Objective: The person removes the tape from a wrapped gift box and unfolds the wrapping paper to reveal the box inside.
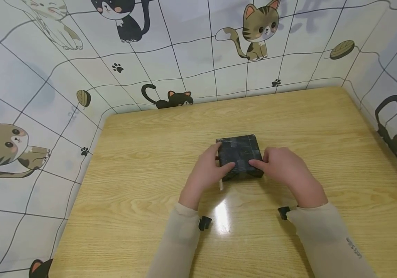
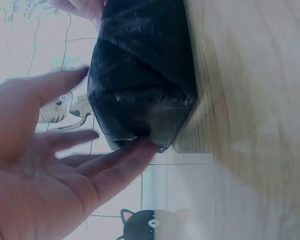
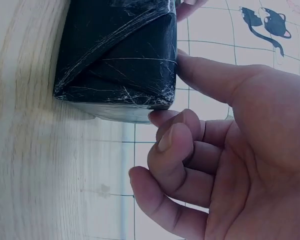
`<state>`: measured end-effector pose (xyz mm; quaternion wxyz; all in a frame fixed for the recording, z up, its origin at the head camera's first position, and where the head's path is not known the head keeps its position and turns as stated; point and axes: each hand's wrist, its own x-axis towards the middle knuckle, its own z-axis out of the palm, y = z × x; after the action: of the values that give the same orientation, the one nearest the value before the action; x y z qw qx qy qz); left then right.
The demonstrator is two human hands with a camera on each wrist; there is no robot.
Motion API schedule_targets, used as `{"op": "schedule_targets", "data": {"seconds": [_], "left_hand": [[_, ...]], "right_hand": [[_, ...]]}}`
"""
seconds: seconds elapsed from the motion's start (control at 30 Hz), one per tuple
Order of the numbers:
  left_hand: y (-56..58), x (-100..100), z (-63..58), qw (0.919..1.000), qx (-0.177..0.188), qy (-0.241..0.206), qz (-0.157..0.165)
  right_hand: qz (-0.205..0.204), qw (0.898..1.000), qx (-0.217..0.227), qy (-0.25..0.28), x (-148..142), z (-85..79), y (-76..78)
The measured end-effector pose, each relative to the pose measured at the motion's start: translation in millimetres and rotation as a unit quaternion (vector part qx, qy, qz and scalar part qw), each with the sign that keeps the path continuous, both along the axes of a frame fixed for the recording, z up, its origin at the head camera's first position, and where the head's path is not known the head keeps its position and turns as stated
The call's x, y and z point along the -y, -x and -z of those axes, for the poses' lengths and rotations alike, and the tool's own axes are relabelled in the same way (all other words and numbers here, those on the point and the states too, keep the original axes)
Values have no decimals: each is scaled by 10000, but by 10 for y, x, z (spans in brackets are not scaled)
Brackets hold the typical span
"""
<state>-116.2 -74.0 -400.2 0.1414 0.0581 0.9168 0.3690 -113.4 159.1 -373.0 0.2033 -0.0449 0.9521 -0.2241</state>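
Observation:
A black box (image 1: 240, 150), wrapped in shiny clear tape or film, lies flat on the wooden table. My left hand (image 1: 206, 166) is at its left side, thumb over the top face near the front. In the left wrist view the fingers (image 2: 117, 167) reach out fairly straight, and one touches the box's side. At the front right corner, my right hand (image 1: 285, 165) pinches the box, thumb on top. Its fingers (image 3: 172, 145) are curled, with a fingertip against the side in the right wrist view. The underside of the box is hidden.
The wood-grain table (image 1: 142, 162) meets a white wall covering (image 1: 191, 58) with cat drawings and grid lines at the back and sides. Black pieces (image 1: 204, 223) stick out at both sleeve cuffs. A bright reflection shows on the tabletop before the box.

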Motion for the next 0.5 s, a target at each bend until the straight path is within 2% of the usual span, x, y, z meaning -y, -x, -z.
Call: {"op": "schedule_targets", "data": {"seconds": [0.1,0.23,0.37,0.5], "left_hand": [[-60,-52,4,9961,-56,746,471],[-126,-116,5,9804,-381,1748,822],[-157,-142,-4,9695,-511,2231,882],[-166,-155,4,9641,-545,2439,894]], "right_hand": [[-32,10000,-78,-24,-3,5,4],[-71,9998,-161,-113,-4,-1,15],[-151,9987,-447,-166,15,-34,29],[-484,9922,-1136,-162,75,-80,98]]}}
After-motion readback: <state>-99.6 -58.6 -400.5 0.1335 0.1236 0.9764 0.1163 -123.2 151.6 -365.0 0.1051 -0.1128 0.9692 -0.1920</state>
